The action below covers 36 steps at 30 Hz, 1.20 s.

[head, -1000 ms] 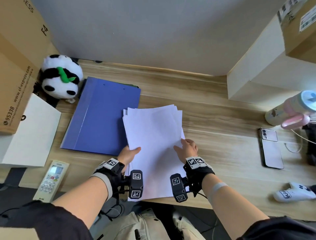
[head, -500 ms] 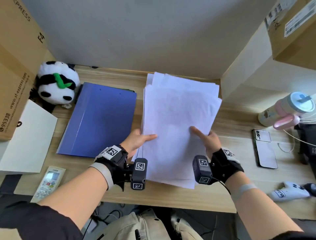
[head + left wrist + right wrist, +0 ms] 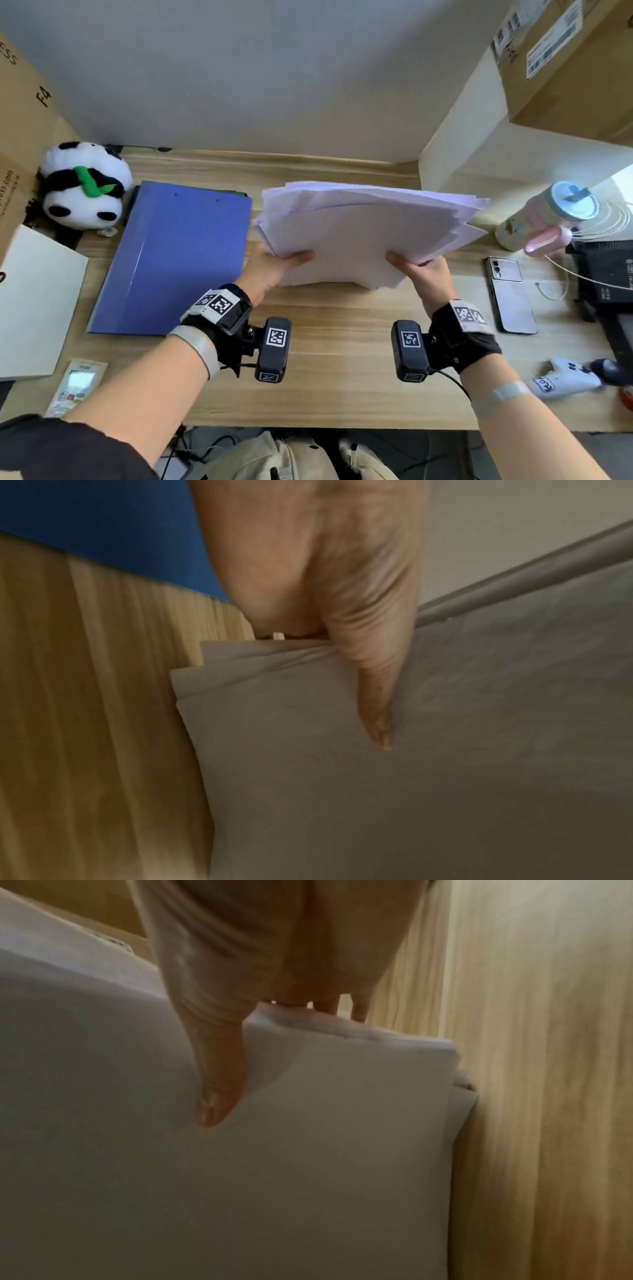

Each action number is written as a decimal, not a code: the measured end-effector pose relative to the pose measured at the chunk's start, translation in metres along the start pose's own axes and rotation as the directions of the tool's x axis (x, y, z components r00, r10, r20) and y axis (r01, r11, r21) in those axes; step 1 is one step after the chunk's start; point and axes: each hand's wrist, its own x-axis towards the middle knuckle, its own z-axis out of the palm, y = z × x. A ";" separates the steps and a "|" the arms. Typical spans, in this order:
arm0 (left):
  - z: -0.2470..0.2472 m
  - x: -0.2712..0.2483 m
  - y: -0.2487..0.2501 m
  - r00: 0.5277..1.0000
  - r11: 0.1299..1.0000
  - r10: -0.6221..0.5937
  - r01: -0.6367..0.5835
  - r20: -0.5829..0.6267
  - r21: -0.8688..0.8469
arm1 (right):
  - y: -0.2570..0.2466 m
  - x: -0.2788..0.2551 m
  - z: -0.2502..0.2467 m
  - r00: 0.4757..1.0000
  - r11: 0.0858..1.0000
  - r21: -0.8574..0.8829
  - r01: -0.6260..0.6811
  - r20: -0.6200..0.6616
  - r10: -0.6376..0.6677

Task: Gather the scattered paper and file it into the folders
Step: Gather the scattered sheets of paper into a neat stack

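A loose stack of white paper [image 3: 363,229] is held landscape above the middle of the wooden desk [image 3: 342,370], its sheets fanned unevenly at both ends. My left hand [image 3: 274,267] pinches its near left side, thumb on top [image 3: 373,696] and fingers under the sheets. On the near right side my right hand [image 3: 421,270] pinches it the same way, thumb pressed on the paper [image 3: 219,1085]. A closed blue folder [image 3: 174,257] lies flat on the desk just left of the stack.
A panda plush [image 3: 82,185] sits behind the folder. Cardboard boxes [image 3: 20,137] and a white sheet [image 3: 34,298] line the left edge, with a remote [image 3: 77,387] in front. A phone [image 3: 510,294], a bottle [image 3: 548,216], cables and a black device [image 3: 609,274] crowd the right.
The stack went from lying flat near the front edge to being lifted, then turned from portrait to landscape. Both hands moved apart with it.
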 end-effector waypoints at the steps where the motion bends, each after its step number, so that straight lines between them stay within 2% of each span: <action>1: 0.000 0.001 0.003 1.000 1.000 0.007 -0.007 0.009 0.025 | 0.003 0.002 -0.003 1.000 1.000 -0.004 -0.022 -0.004 0.022; 6: 0.006 0.007 0.006 0.999 0.999 0.017 -0.018 0.045 0.034 | 0.006 0.003 0.005 0.998 0.996 0.054 -0.065 0.000 0.065; 10: 0.010 0.008 0.009 1.000 1.000 0.002 -0.003 -0.025 -0.028 | 0.000 -0.003 0.022 0.999 0.991 0.123 -0.043 0.024 0.041; 15: -0.003 0.006 0.014 0.999 0.999 0.049 -0.049 -0.006 0.021 | -0.009 -0.003 0.012 0.999 0.991 0.135 -0.010 0.050 0.003; 21: 0.006 0.003 0.016 0.999 0.998 -0.035 0.035 -0.019 0.045 | -0.015 0.000 0.015 0.998 0.994 0.094 -0.047 0.053 0.043; 25: 0.013 0.000 0.020 0.998 1.000 0.008 -0.009 -0.058 -0.028 | -0.031 -0.003 0.026 1.000 0.991 0.135 -0.009 0.030 0.005; 32: 0.002 -0.002 0.032 0.998 0.997 0.070 -0.070 0.007 0.021 | -0.048 0.000 0.007 0.994 0.986 0.128 0.111 -0.028 -0.108; 36: 0.012 0.003 0.043 0.996 0.996 0.085 -0.085 -0.032 0.003 | -0.068 0.003 0.017 0.980 0.965 0.172 0.197 -0.061 -0.189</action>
